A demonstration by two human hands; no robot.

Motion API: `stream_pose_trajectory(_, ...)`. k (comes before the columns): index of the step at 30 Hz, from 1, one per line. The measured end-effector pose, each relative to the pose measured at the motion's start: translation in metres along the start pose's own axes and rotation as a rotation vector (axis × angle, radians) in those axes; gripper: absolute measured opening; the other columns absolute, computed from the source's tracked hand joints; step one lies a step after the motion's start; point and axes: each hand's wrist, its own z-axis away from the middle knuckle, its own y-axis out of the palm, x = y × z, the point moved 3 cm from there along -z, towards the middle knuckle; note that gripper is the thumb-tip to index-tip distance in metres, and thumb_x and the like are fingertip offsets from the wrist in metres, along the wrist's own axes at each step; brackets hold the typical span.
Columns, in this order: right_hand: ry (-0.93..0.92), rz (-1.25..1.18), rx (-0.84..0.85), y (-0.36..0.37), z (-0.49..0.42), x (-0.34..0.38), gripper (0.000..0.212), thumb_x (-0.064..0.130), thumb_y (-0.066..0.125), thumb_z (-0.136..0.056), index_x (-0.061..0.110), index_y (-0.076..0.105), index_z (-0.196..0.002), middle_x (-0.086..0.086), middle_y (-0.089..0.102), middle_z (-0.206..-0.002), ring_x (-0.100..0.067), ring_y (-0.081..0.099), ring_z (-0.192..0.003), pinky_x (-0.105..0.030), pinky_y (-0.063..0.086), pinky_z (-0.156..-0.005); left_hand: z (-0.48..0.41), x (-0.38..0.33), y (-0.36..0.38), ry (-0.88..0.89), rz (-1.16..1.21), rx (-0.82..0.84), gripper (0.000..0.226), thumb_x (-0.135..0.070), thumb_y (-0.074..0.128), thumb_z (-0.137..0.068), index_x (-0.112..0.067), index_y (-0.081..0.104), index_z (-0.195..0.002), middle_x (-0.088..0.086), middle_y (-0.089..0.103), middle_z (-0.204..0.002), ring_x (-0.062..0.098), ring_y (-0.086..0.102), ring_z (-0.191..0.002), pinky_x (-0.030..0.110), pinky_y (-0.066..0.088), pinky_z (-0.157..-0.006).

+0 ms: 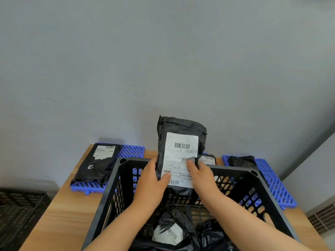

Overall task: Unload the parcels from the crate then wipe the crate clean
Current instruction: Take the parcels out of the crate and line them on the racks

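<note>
A black perforated crate [116, 178] stands on a wooden table [59, 220]. Above its far rim I hold a black parcel [181, 127] with a white barcode label upright. My left hand [152, 182] grips its lower left edge, thumb on the label. My right hand [199, 176] grips the lower right edge, thumb pressing the label. More black parcels [172, 232] lie in the crate's bottom. A black parcel [99, 163] lies on a blue slatted pallet [132, 151] at the back left.
A second blue pallet [275, 185] at the back right carries a black parcel [241, 161]. Another small parcel [208, 159] shows behind the crate. A grey wall rises right behind the table. Another dark crate [20, 211] stands on the floor at the left.
</note>
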Motion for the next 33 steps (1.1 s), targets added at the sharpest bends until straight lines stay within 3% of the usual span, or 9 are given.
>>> stream_pose_trajectory(3,-0.023,0.000,0.006,-0.001,-0.020,0.021,0.018,0.034,0.052,-0.095,0.017,0.058,-0.091,-0.005,0.069,-0.096,-0.017,0.068,-0.084,-0.035,0.058,-0.074,-0.020,-0.010,-0.010,-0.009,0.088,-0.016,0.038,-0.023,0.058,-0.092,-0.053,0.040,-0.108,-0.020,0.057,-0.112,-0.008,0.055,-0.101,0.007,0.044,-0.074)
stream_pose_trajectory(6,-0.037,-0.073,-0.031,-0.014,-0.045,0.043,0.016,0.031,0.053,-0.096,0.016,0.057,-0.095,0.001,0.067,-0.091,-0.009,0.064,-0.078,-0.019,0.053,-0.056,-0.045,-0.009,-0.021,-0.049,0.055,-0.065,0.036,-0.030,0.051,-0.095,-0.036,0.042,-0.129,-0.017,0.054,-0.115,-0.005,0.052,-0.100,0.011,0.044,-0.076)
stream_pose_trajectory(9,-0.022,-0.110,-0.077,-0.032,-0.079,0.057,0.022,0.032,0.053,-0.096,0.011,0.058,-0.101,0.002,0.066,-0.093,-0.010,0.063,-0.081,-0.019,0.048,-0.058,-0.071,-0.002,-0.027,-0.087,-0.097,-0.108,0.040,-0.032,0.046,-0.096,-0.027,0.041,-0.135,-0.011,0.054,-0.123,0.007,0.052,-0.109,0.029,0.044,-0.089)
stream_pose_trajectory(13,0.013,-0.075,-0.106,-0.049,-0.129,0.054,0.024,0.033,0.054,-0.096,0.010,0.057,-0.103,0.000,0.065,-0.094,-0.014,0.062,-0.082,-0.025,0.049,-0.066,-0.103,0.009,-0.023,-0.063,-0.390,-0.067,0.044,-0.026,0.046,-0.097,-0.017,0.040,-0.139,-0.002,0.050,-0.135,0.014,0.043,-0.123,0.030,0.035,-0.100)
stream_pose_trajectory(16,0.042,0.054,-0.098,-0.053,-0.164,0.043,0.026,0.033,0.054,-0.095,0.008,0.057,-0.102,-0.001,0.062,-0.090,-0.013,0.057,-0.073,-0.021,0.044,-0.058,-0.120,0.017,-0.013,-0.060,-0.623,-0.021,0.047,-0.033,0.047,-0.096,-0.016,0.042,-0.139,0.003,0.052,-0.134,0.020,0.040,-0.127,0.036,0.033,-0.105)
stream_pose_trajectory(21,0.203,0.231,0.050,-0.036,-0.210,-0.001,0.033,0.028,0.062,-0.091,0.004,0.059,-0.113,-0.013,0.065,-0.111,-0.029,0.062,-0.094,-0.037,0.050,-0.081,-0.124,0.030,0.003,-0.065,-0.953,0.065,0.043,-0.045,0.034,-0.095,-0.022,0.048,-0.129,-0.005,0.057,-0.123,0.015,0.046,-0.117,0.031,0.033,-0.097)
stream_pose_trajectory(25,0.325,0.418,0.191,-0.013,-0.231,-0.036,0.037,0.027,0.063,-0.090,0.000,0.059,-0.116,-0.013,0.064,-0.108,-0.032,0.061,-0.098,-0.042,0.049,-0.089,-0.124,0.034,0.003,-0.044,-0.945,0.057,0.042,-0.045,0.032,-0.095,-0.025,0.052,-0.126,-0.008,0.058,-0.121,0.012,0.045,-0.115,0.029,0.031,-0.097)
stream_pose_trajectory(28,0.436,0.494,0.259,0.001,-0.241,-0.058,0.043,0.026,0.065,-0.089,0.000,0.056,-0.121,-0.014,0.063,-0.118,-0.034,0.059,-0.107,-0.045,0.047,-0.096,-0.123,0.037,0.004,-0.027,-0.941,0.047,0.041,-0.045,0.032,-0.096,-0.026,0.054,-0.125,-0.010,0.059,-0.119,0.010,0.046,-0.114,0.027,0.031,-0.095)
stream_pose_trajectory(33,0.524,0.588,0.361,0.019,-0.253,-0.098,0.042,0.024,0.068,-0.085,0.000,0.055,-0.118,-0.016,0.064,-0.115,-0.035,0.062,-0.102,-0.050,0.051,-0.091,-0.123,0.042,0.004,0.004,-0.922,0.014,0.049,-0.047,0.026,-0.090,-0.026,0.060,-0.118,-0.010,0.064,-0.113,0.011,0.051,-0.108,0.028,0.034,-0.092)
